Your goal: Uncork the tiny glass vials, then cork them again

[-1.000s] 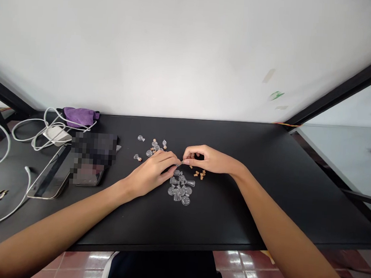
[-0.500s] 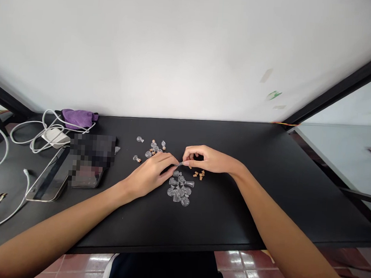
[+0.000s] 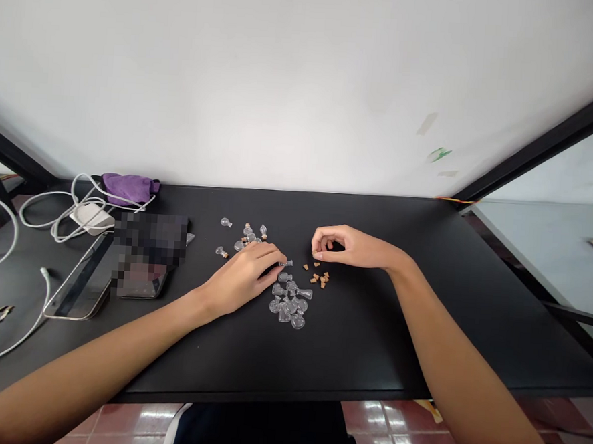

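My left hand point(image 3: 246, 272) rests on the table with thumb and fingers closed round a tiny glass bottle point(image 3: 288, 263). The bottle's clear neck points right; the rest is hidden by my fingers. Off to the right, my right hand point(image 3: 342, 245) hovers with thumb and forefinger together. Whether anything small sits in that pinch I cannot make out. Several small corks point(image 3: 315, 278) lie just below its fingertips. Nearer to me is a pile of clear mini bottles point(image 3: 289, 305) of different shapes. Behind my left hand lie several more bottles point(image 3: 247, 231), some with corks in.
On the left lie a phone point(image 3: 79, 282), a blurred-out dark item point(image 3: 149, 240), a white charger point(image 3: 92, 217) with a looped cable, and a purple cloth pouch point(image 3: 129, 189). Small metallic pieces point(image 3: 4, 313) sit at the far left. A white wall point(image 3: 304, 88) stands behind the black table point(image 3: 395, 335).
My right hand has moved away from the bottle, to the right and slightly up, uncovering corks beneath it. My left hand keeps its grip on the bottle in nearly the same place.
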A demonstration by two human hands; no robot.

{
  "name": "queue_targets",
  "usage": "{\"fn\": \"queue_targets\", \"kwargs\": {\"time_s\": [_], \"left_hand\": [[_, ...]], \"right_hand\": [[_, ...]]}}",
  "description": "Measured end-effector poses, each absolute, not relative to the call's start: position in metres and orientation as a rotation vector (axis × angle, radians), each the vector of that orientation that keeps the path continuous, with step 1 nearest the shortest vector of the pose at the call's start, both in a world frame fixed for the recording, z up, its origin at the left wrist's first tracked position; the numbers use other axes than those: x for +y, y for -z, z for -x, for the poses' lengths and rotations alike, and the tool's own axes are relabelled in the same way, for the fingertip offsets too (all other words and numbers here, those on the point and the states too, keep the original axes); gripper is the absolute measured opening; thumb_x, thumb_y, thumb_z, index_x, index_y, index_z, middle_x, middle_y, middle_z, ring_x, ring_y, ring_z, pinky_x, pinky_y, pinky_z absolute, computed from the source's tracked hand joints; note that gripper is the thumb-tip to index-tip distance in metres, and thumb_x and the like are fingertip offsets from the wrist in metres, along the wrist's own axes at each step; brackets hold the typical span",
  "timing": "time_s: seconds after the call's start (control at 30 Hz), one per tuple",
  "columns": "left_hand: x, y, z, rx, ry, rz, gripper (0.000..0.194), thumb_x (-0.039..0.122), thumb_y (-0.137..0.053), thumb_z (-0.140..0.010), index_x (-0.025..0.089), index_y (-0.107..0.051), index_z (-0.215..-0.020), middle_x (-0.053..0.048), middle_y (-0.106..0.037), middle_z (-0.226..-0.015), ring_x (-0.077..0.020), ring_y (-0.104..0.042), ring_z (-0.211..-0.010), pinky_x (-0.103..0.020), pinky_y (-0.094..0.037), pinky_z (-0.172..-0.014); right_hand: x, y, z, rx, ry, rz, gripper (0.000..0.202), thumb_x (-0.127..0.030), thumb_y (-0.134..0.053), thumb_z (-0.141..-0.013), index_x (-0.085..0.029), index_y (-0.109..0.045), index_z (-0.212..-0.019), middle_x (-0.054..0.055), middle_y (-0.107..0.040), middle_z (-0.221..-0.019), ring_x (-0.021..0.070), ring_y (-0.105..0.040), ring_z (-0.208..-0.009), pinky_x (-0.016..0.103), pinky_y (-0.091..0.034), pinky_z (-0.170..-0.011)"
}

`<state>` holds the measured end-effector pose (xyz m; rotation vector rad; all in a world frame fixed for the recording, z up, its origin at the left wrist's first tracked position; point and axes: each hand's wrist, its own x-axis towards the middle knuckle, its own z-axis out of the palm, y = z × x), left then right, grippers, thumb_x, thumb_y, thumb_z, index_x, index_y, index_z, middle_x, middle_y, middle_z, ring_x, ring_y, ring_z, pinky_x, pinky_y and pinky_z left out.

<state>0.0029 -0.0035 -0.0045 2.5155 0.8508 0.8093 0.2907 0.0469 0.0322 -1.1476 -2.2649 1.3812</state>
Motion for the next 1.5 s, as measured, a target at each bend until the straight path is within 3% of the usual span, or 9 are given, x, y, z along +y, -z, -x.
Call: {"fn": "queue_targets", "kwargs": {"time_s": [0.17, 0.37, 0.67, 1.0, 1.5], "left_hand": [[-0.0029, 0.0063, -0.0022, 0.843, -0.73, -2.543, 0.016, 0.016, -0.053, -0.105, 0.021, -0.064, -0.116, -0.006, -0.072, -0.11, -0.0205, -0.069, -0.103, -0.039, -0.05, -0.096], [-0.0046, 0.003, -0.0031, 0.824, -0.699, -2.565, 0.017, 0.017, -0.052, -0.106, 0.021, -0.065, -0.117, -0.005, -0.073, -0.111, -0.0203, -0.068, -0.105, -0.04, -0.048, -0.098], [-0.0065, -0.0006, -0.0042, 0.812, -0.684, -2.581, 0.019, 0.016, -0.049, -0.107, 0.02, -0.065, -0.117, -0.005, -0.073, -0.11, -0.0202, -0.068, -0.104, -0.038, -0.046, -0.097], [-0.006, -0.0008, -0.0042, 0.798, -0.679, -2.604, 0.018, 0.016, -0.049, -0.107, 0.019, -0.065, -0.115, -0.005, -0.073, -0.109, -0.0201, -0.067, -0.103, -0.038, -0.046, -0.097], [-0.0053, 0.0004, -0.0045, 0.776, -0.65, -2.63, 0.018, 0.016, -0.049, -0.107, 0.019, -0.063, -0.117, -0.006, -0.07, -0.109, -0.0206, -0.064, -0.101, -0.038, -0.047, -0.093]], "right_hand": [[0.0477, -0.0311, -0.2913, -2.316, -1.381, 1.127, 0.025, -0.045, -0.072, -0.086, -0.021, -0.069, -0.091, 0.005, -0.069, -0.094, 0.0197, -0.056, -0.085, 0.036, -0.045, -0.08], [0.0482, -0.0315, -0.2931, -2.385, -1.366, 1.103, 0.011, -0.028, -0.067, -0.084, -0.022, -0.07, -0.092, 0.004, -0.069, -0.095, 0.021, -0.057, -0.09, 0.036, -0.044, -0.084], [0.0495, -0.0305, -0.2931, -2.407, -1.351, 1.109, 0.012, -0.019, -0.059, -0.083, -0.021, -0.069, -0.09, 0.004, -0.069, -0.094, 0.0202, -0.056, -0.087, 0.035, -0.044, -0.081], [0.0474, -0.0324, -0.2896, -2.345, -1.362, 1.22, 0.013, -0.031, -0.061, -0.091, -0.021, -0.067, -0.095, 0.004, -0.068, -0.088, 0.0185, -0.056, -0.078, 0.032, -0.042, -0.07], [0.0472, -0.0294, -0.2881, -2.31, -1.347, 1.227, 0.018, -0.037, -0.063, -0.091, -0.02, -0.068, -0.097, 0.004, -0.068, -0.088, 0.0186, -0.055, -0.078, 0.032, -0.042, -0.071]]}}
